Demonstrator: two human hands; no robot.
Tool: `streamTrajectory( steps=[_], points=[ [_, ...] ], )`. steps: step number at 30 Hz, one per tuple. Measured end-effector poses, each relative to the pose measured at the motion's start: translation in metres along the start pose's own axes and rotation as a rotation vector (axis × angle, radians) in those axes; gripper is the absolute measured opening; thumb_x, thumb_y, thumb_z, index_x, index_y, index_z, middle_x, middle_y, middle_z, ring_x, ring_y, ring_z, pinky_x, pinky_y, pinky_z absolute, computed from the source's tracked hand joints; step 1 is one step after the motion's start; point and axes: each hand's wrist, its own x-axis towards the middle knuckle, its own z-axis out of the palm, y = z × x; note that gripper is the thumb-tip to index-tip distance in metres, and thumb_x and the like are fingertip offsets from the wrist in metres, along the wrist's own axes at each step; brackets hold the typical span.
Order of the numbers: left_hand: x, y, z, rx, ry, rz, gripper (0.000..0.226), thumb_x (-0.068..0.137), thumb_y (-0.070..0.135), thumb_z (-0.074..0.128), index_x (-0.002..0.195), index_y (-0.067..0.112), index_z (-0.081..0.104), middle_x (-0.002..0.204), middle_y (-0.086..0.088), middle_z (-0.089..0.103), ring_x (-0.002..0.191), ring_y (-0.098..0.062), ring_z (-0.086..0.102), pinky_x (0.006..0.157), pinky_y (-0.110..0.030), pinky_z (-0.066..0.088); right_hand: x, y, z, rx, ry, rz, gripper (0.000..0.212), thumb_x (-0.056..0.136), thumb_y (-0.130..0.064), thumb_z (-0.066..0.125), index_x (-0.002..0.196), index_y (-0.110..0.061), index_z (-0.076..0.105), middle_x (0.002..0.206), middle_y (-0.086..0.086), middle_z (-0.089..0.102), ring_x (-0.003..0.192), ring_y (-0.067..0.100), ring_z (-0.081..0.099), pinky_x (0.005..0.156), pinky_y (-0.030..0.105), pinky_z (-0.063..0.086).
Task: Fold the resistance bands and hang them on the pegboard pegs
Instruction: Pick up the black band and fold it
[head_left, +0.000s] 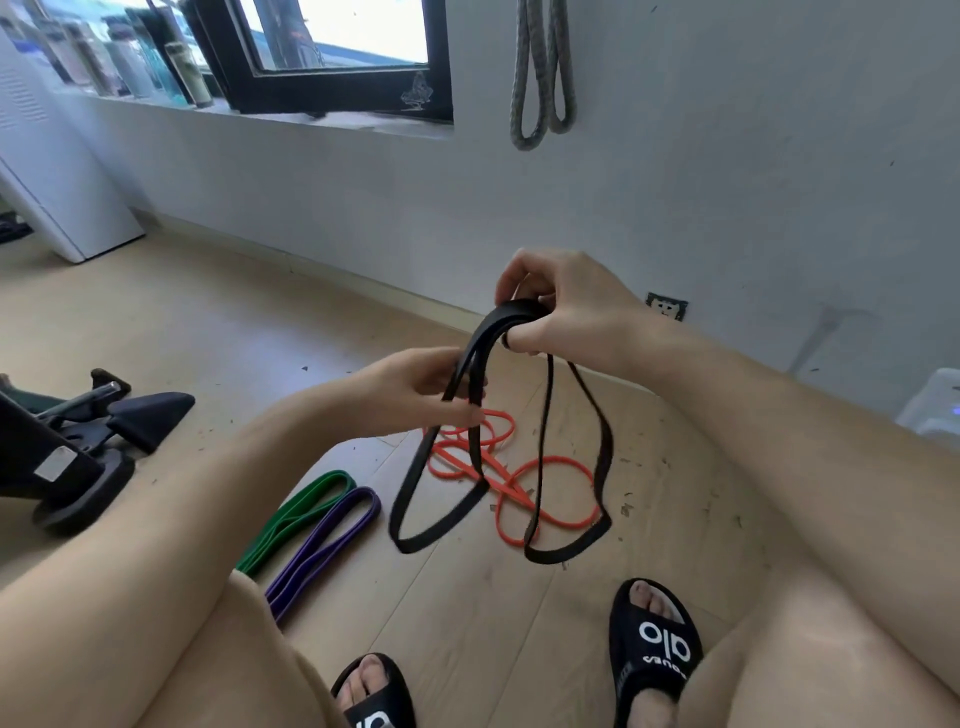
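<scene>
A black resistance band (602, 457) hangs in two long loops over the wooden floor. My right hand (566, 306) grips its folded top, and my left hand (421, 389) pinches two of its strands a little lower. Below the black loops an orange band (550, 488) lies tangled on the floor. A green band (296, 514) and a purple band (332, 535) lie side by side to the left. A grey band (543, 73) hangs folded on the wall above; its peg is out of view.
Black exercise equipment (78, 436) sits on the floor at left. A white cabinet (57, 182) stands in the far left corner under a window sill with bottles. A wall socket (666, 306) is low on the wall, a white stool (935, 400) at right. My sandalled feet (654, 644) are below.
</scene>
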Motion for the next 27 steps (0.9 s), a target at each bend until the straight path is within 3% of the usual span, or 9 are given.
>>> streamTrajectory(
  steps=[3,5,8,12,18,22,27],
  points=[
    [0.004,0.013,0.004,-0.16,0.134,0.117,0.043,0.08,0.033,0.078,0.112,0.007,0.065,0.109,-0.014,0.074,0.107,-0.03,0.071,0.098,-0.042,0.056,0.002,0.0,0.004,-0.056,0.003,-0.008,0.028,0.076,-0.008,0.074,0.098,-0.023,0.065,0.085,0.0,0.071,0.077,0.018,0.066,0.069,0.031,0.052],
    [0.006,0.017,0.005,-0.139,0.167,0.158,0.037,0.085,0.031,0.077,0.108,0.004,0.064,0.104,-0.023,0.07,0.101,-0.039,0.068,0.094,-0.05,0.055,0.002,0.0,0.005,-0.058,-0.004,-0.011,0.028,0.076,-0.009,0.073,0.098,-0.023,0.065,0.086,0.0,0.07,0.077,0.016,0.064,0.067,0.028,0.05],
    [0.008,0.02,0.004,-0.086,0.192,0.163,0.007,0.098,0.014,0.069,0.101,0.013,0.063,0.094,-0.011,0.072,0.095,-0.024,0.074,0.088,-0.039,0.058,0.003,0.001,0.005,-0.063,0.0,-0.011,0.028,0.077,-0.01,0.074,0.1,-0.024,0.064,0.086,-0.001,0.069,0.078,0.015,0.065,0.068,0.027,0.052],
    [0.005,0.023,0.002,-0.09,0.188,0.177,0.007,0.101,0.015,0.064,0.099,0.022,0.063,0.089,0.006,0.068,0.093,-0.02,0.076,0.087,-0.026,0.056,0.002,0.005,0.002,-0.057,-0.003,0.016,0.028,0.078,-0.012,0.076,0.1,-0.024,0.063,0.084,-0.002,0.07,0.074,0.014,0.068,0.068,0.027,0.053],
    [0.002,0.023,0.0,-0.114,0.188,0.186,0.004,0.1,0.009,0.063,0.101,0.012,0.06,0.091,-0.002,0.072,0.092,-0.025,0.075,0.09,-0.034,0.059,0.002,0.006,0.003,-0.028,-0.018,0.013,0.028,0.08,-0.012,0.075,0.103,-0.022,0.062,0.082,-0.004,0.072,0.069,0.006,0.069,0.064,0.019,0.052],
    [-0.001,0.026,-0.003,-0.089,0.204,0.181,0.005,0.101,0.01,0.062,0.104,0.007,0.06,0.087,-0.003,0.074,0.091,-0.024,0.075,0.09,-0.032,0.059,0.002,0.013,0.002,-0.045,-0.058,0.051,0.029,0.08,-0.014,0.076,0.104,-0.023,0.062,0.086,-0.004,0.074,0.072,0.008,0.071,0.068,0.024,0.055],
    [-0.002,0.023,-0.008,-0.06,0.226,0.155,0.003,0.101,0.018,0.064,0.098,0.018,0.062,0.081,0.002,0.071,0.086,-0.018,0.073,0.085,-0.032,0.056,0.002,0.026,-0.001,-0.163,-0.148,0.117,0.029,0.081,-0.018,0.078,0.105,-0.025,0.063,0.091,-0.004,0.07,0.081,0.012,0.067,0.067,0.023,0.047]
  ],
)
